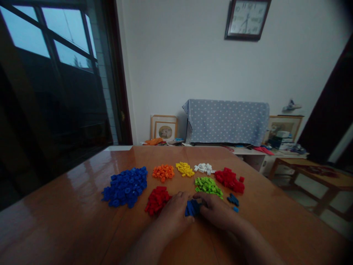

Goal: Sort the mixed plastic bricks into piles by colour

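Note:
A small heap of dark blue plastic building pieces (192,208) lies on the table between my two hands. My left hand (178,210) is at the heap's left side, thumb and fingers apart, palm down. From the right, my right hand (216,210) curves around the heap with its index finger and thumb spread at the edge. Both hands appear to touch the pieces, and neither visibly grips one. Just beyond my left hand is a red pile (157,200), partly covered by it. Lime green pieces (207,186) lie behind my right hand.
On the glossy wooden table (82,206) are a large blue pile (127,187), orange pieces (163,172), yellow pieces (184,169), white pieces (204,168) and another red pile (229,179). Several teal-blue pieces (233,199) lie right of my right hand. A low wooden table (317,173) stands at right.

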### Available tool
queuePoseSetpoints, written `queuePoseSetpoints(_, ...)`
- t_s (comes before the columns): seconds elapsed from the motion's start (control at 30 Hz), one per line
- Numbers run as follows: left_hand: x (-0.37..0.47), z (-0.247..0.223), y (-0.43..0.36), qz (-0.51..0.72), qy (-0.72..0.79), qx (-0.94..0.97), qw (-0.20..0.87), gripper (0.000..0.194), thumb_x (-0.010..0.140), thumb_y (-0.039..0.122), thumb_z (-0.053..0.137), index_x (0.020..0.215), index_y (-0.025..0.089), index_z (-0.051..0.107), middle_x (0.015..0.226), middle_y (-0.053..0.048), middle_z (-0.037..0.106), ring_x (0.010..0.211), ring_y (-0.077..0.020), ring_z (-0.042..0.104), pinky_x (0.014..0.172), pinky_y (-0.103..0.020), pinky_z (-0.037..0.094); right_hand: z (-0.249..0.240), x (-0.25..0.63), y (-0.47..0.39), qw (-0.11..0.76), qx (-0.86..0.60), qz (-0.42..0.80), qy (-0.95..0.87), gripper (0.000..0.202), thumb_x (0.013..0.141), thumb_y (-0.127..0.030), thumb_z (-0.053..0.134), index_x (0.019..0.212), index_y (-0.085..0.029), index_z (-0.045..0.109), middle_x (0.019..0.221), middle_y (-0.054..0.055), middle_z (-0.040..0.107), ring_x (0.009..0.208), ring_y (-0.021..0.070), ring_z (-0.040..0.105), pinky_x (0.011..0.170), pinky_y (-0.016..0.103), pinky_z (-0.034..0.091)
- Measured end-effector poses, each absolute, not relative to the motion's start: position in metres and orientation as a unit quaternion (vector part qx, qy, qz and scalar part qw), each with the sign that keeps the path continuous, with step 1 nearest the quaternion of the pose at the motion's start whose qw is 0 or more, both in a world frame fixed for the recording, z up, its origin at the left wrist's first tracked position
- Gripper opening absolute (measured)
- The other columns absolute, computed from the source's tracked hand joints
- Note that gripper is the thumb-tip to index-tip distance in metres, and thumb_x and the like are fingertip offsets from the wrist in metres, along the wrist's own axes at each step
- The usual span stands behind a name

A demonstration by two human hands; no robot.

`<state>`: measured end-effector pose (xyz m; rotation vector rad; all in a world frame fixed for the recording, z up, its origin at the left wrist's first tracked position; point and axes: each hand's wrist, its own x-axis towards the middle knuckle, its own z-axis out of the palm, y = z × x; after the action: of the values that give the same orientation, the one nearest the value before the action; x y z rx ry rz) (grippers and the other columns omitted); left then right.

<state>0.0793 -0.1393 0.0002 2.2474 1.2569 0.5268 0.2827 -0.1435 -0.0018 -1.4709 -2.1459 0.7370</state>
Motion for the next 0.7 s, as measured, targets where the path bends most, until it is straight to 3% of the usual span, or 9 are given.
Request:
queuePoseSetpoints(0.17,0.077,-0.001,-0.138,0.181,0.452,0.832,0.267,0.053,0.072,0.023,0.063,0.124,0.024,0.052,0.126,-0.007,0.055,0.117,-0.0250,0.049,0.099,-0.031,0.039,-0.008,0.294,-0.142,0.190,-0.567,0.263,-0.757,0.051,0.073,-0.014,0.053,0.123,-0.022,0.059,0.107,0.005,0.070,0.091,0.0200,0.062,0.076,0.026,0.042)
queuePoseSetpoints(0.43,0.081,-0.005,-0.135,0.193,0.454,0.832,0.252,0.038,0.077,0.027,0.062,0.114,0.022,0.058,0.117,-0.007,0.057,0.108,-0.0234,0.052,0.094,-0.030,0.041,0.001,0.290,-0.146,0.172,-0.548,0.281,-0.768,0.041,0.069,-0.012,0.053,0.108,-0.023,0.064,0.091,0.001,0.068,0.080,0.0171,0.059,0.066,0.023,0.038)
queuePoseSetpoints(0.7,0.079,-0.008,-0.133,0.186,0.461,0.829,0.256,0.054,0.074,0.030,0.065,0.127,0.021,0.055,0.130,-0.009,0.055,0.122,-0.0249,0.048,0.106,-0.032,0.035,-0.001,0.299,-0.146,0.144,-0.561,0.273,-0.768,0.040,0.068,-0.013,0.056,0.106,-0.022,0.064,0.081,-0.001,0.063,0.071,0.0151,0.054,0.057,0.023,0.031)
